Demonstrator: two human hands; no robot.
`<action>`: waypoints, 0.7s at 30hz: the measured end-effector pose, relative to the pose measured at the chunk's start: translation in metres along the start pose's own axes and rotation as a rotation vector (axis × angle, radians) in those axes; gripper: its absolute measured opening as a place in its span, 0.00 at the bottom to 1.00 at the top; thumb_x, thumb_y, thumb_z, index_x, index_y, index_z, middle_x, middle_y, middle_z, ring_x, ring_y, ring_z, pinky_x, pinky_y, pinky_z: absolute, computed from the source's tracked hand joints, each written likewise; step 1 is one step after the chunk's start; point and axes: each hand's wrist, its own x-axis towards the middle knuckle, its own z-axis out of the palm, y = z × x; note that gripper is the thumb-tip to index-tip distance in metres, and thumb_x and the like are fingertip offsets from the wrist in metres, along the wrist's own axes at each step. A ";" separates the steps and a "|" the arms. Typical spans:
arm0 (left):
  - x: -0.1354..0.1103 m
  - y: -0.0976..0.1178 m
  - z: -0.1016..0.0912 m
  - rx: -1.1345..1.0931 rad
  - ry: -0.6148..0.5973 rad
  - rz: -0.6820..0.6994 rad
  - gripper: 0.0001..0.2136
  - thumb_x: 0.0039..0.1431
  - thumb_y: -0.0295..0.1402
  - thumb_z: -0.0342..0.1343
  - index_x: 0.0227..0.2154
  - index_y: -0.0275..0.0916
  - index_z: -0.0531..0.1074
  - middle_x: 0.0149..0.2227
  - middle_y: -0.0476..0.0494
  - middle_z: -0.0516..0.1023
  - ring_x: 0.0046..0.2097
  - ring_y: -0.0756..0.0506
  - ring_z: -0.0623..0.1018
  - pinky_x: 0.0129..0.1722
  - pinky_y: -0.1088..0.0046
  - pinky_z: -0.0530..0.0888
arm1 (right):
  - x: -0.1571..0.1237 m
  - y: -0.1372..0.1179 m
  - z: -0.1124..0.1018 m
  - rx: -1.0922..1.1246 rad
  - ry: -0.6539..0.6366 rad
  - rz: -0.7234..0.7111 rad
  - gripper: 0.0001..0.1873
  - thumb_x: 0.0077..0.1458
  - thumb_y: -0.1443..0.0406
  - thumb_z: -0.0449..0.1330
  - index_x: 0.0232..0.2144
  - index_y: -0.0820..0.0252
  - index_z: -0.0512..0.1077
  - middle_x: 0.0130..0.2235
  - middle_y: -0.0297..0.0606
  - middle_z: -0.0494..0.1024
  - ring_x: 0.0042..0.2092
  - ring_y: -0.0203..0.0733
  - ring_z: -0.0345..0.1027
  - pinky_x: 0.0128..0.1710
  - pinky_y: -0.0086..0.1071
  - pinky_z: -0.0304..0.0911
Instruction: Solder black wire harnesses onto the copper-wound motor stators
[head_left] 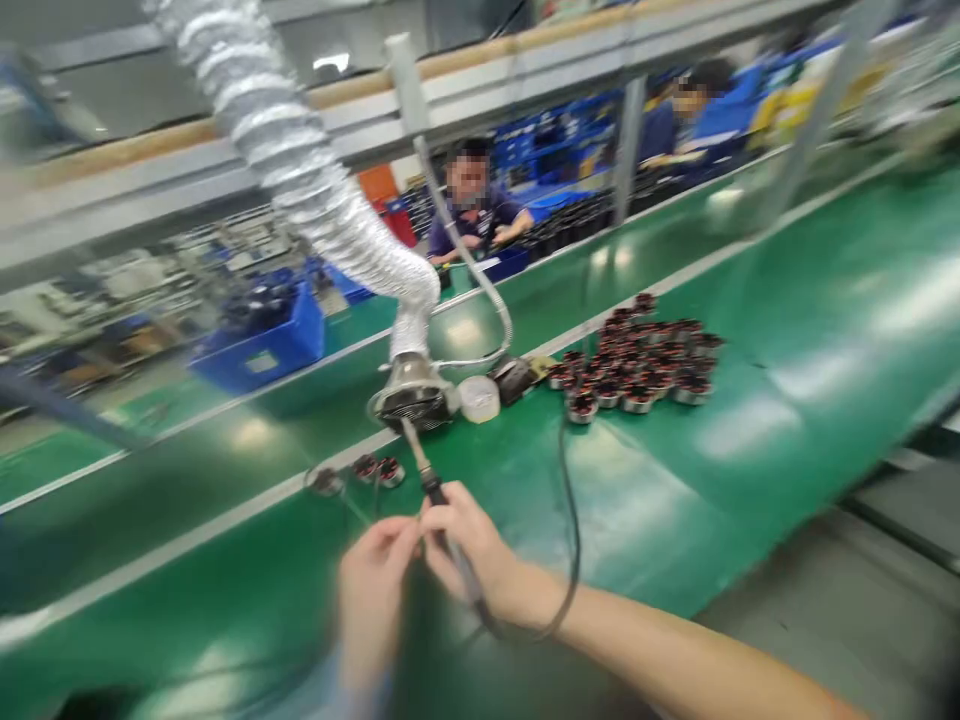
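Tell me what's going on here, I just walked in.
A person holds what looks like a soldering iron in the right hand, with the left hand close against it. Copper-wound coils lie heaped on a green bench mat under a foil duct. A co-worker and another sit further along.

Bright overhead factory lighting, white glare patches on the glossy green belt worktop (817, 370), faint soft shadows, motion blur across the whole frame, left hand (373, 600) smeared, grey overhead rail (150, 195) bowed and blurred toward the upper-left edge
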 end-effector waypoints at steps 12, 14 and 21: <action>0.002 0.005 -0.001 -0.095 -0.142 0.036 0.10 0.56 0.39 0.62 0.31 0.35 0.78 0.28 0.47 0.76 0.32 0.50 0.73 0.35 0.75 0.72 | 0.013 -0.002 -0.005 -0.063 0.148 -0.012 0.10 0.59 0.70 0.58 0.42 0.52 0.65 0.45 0.39 0.69 0.39 0.39 0.72 0.43 0.36 0.71; 0.001 0.003 -0.001 -0.116 -0.167 0.033 0.11 0.56 0.39 0.63 0.32 0.35 0.77 0.31 0.46 0.77 0.34 0.49 0.74 0.37 0.74 0.72 | 0.013 0.000 -0.005 -0.045 0.141 -0.020 0.11 0.59 0.71 0.58 0.42 0.52 0.64 0.44 0.38 0.69 0.37 0.38 0.72 0.42 0.36 0.71; 0.002 -0.001 0.002 -0.215 -0.131 -0.075 0.10 0.54 0.38 0.64 0.30 0.34 0.77 0.25 0.49 0.74 0.28 0.52 0.70 0.32 0.76 0.69 | 0.011 0.001 -0.001 -0.085 0.103 -0.079 0.11 0.59 0.72 0.57 0.40 0.52 0.65 0.42 0.38 0.68 0.42 0.41 0.70 0.41 0.36 0.70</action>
